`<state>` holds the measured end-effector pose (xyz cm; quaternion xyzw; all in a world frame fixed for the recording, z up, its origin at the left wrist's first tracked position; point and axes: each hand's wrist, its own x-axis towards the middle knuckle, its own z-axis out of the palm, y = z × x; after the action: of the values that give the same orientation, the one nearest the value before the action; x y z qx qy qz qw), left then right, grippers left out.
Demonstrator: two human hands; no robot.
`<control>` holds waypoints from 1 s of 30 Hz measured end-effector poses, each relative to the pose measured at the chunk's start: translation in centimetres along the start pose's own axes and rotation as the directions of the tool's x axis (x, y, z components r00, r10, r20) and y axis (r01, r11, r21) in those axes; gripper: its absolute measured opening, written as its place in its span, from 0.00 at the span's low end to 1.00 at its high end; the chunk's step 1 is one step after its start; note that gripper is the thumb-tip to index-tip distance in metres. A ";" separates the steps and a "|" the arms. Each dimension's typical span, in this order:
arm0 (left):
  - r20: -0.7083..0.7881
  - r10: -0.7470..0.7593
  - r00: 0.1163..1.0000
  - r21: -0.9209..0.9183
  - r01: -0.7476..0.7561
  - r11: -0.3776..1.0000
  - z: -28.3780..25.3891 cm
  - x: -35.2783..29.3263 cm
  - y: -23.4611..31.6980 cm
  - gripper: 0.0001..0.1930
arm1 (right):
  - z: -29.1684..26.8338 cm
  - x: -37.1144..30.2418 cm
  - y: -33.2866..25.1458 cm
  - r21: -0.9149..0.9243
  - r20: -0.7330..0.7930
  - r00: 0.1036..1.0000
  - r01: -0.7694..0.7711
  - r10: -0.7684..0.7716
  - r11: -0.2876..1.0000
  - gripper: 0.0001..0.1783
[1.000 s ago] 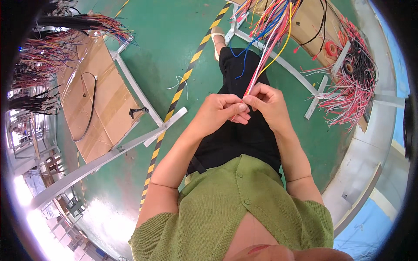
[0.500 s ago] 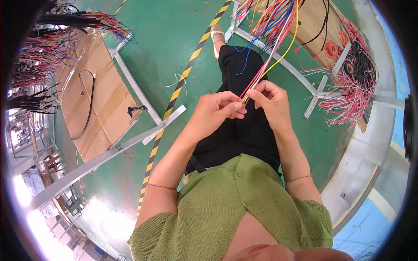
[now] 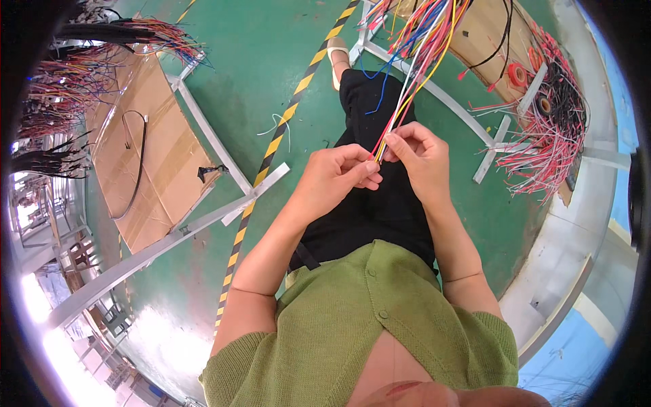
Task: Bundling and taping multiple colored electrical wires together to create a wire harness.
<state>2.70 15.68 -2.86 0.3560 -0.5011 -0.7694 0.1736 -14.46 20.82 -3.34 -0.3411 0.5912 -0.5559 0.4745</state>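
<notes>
pinching between both bare hands, the left (image 3: 342, 175) and the right (image 3: 422, 154), is a slim bundle of thin red, white and yellow plastic-coated wires (image 3: 401, 108), which lies to the right of the diagonal yellow-and-black striped floor tape (image 3: 271, 154). the hands are almost closed, thumbs pressed toward curled fingers; the left is at the lower ends and the right just above it, probably so that such thin strands stay together and within easy sight. the bundle runs up into a loose multicoloured sheaf of wires (image 3: 427, 30), also right of the tape, and this likely keeps its far end supported. counting, there are two hands and one bundle, its strands too crowded to number. left of the tape, one black cable with a white end (image 3: 142, 152) lies on one brown cardboard sheet (image 3: 166, 152), perhaps laid flat as a smooth surface. far right of the tape are two rolls, a bright red one (image 3: 517, 75) and a dark one with a tan core (image 3: 544, 106), beside one tangled heap of pink, white and black wires (image 3: 559, 132).
</notes>
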 end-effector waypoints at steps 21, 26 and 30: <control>-0.088 0.043 0.995 -0.180 -0.059 0.982 0.7 0.7 -1.1 0.10 | 0.8 0.1 0.7 0.057 -0.023 0.997 0.069 -0.068 0.996 0.05; -0.085 0.064 0.994 -0.147 -0.076 0.986 0.6 0.8 -1.5 0.09 | 0.8 0.2 0.9 0.045 -0.011 0.998 0.063 -0.062 0.997 0.06; -0.135 0.150 0.980 0.116 -0.134 0.984 0.7 0.7 -1.0 0.09 | 0.5 0.1 0.2 -0.054 0.043 0.999 0.019 -0.016 0.998 0.07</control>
<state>1.84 16.18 -3.87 0.3822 -0.5516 -0.6999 0.2445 -13.98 20.62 -3.48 -0.3709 0.5930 -0.5361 0.4726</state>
